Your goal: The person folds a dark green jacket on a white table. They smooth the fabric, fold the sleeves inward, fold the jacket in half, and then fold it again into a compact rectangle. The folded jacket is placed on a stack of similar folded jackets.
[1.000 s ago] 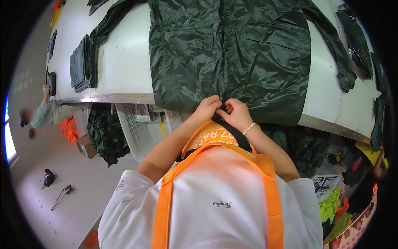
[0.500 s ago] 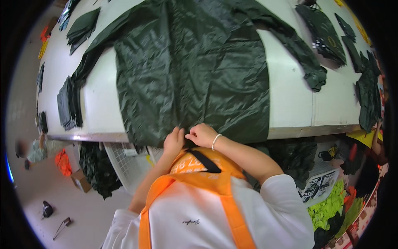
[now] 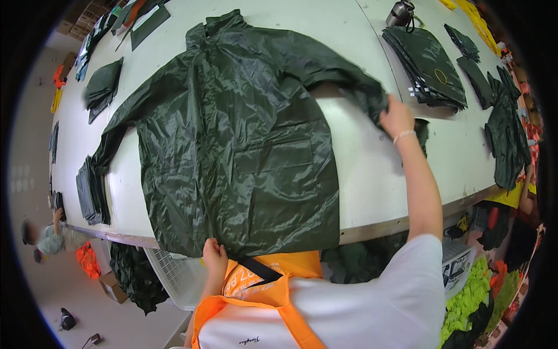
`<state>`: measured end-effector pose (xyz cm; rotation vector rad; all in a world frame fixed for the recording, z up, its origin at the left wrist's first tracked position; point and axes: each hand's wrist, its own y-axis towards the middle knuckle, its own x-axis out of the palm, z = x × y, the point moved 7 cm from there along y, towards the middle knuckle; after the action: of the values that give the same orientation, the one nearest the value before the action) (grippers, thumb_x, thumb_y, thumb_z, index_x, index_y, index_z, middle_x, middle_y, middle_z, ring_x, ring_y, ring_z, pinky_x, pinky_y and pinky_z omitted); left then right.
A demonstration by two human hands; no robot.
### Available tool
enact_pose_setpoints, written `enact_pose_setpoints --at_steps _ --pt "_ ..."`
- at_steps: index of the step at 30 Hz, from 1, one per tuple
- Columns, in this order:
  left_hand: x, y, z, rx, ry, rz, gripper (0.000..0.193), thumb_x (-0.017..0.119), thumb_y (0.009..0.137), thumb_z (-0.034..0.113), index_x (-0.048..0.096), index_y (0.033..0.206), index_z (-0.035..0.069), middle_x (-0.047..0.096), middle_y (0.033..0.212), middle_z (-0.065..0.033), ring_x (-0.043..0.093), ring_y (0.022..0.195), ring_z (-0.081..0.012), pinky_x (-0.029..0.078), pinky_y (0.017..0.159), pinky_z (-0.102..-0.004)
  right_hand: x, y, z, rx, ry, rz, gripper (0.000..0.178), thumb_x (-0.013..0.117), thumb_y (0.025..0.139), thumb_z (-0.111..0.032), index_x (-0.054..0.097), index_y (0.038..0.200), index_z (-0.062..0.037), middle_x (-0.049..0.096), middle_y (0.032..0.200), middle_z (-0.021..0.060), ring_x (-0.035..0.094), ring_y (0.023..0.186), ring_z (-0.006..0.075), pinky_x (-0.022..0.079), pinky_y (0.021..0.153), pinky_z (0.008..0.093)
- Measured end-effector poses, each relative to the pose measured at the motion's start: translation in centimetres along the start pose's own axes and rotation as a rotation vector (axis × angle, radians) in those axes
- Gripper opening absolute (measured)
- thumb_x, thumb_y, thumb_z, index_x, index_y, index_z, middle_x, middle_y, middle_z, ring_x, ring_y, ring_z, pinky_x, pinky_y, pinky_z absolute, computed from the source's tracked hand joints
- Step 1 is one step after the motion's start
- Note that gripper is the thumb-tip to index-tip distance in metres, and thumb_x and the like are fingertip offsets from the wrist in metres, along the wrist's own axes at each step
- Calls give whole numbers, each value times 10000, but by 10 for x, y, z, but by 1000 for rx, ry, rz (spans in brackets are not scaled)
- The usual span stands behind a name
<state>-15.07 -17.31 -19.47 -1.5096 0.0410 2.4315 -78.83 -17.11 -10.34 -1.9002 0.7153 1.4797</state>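
Note:
A dark green raincoat [image 3: 273, 192] lies spread front side up on the table, collar at the far end and hem at the near edge. My left hand [image 3: 215, 256] is closed on the hem, at the foot of the front placket. Out to the right, my right hand [image 3: 399, 119] grips the end of the right-hand sleeve [image 3: 354, 78], which bends and looks slightly blurred. The other sleeve [image 3: 119, 119] stretches to the left, its end by a small folded dark green stack [image 3: 93, 195].
Folded dark green garments [image 3: 427, 64] are piled at the right, with a metal flask [image 3: 401, 13] behind them. More folded pieces [image 3: 104, 84] lie far left. Below the pale table's edge [image 3: 378, 230] stand white crates [image 3: 180, 276]. Another person [image 3: 52, 238] is at the far left.
My right hand has left the hem and gone out to the right, taking hold of the sleeve end. My left hand stays at the hem. The raincoat's collar has come into view.

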Motion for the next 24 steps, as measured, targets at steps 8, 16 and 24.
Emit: enact_pose_setpoints --at_steps 8,16,24 --pt "6 11 -12 -236 -9 -281 236 652 721 7 471 870 35 521 700 -107 541 651 -285 439 596 -380 38 70 -4 -330 369 261 215 464 910 -156 609 965 -7 617 904 228 592 885 401 465 753 449" --pt "-5 2 -8 -272 -28 -311 201 664 739 102 505 851 51 560 764 -135 571 756 -336 460 659 -412 104 122 30 -140 -153 117 260 499 902 -209 602 944 26 612 999 257 585 950 404 454 816 481" --pt "-10 13 -3 -205 -97 -492 196 672 746 137 539 839 27 614 801 -142 604 791 -342 471 687 -427 55 88 -55 -345 355 180 397 582 868 -310 580 1048 44 646 896 173 610 816 242 471 753 329"
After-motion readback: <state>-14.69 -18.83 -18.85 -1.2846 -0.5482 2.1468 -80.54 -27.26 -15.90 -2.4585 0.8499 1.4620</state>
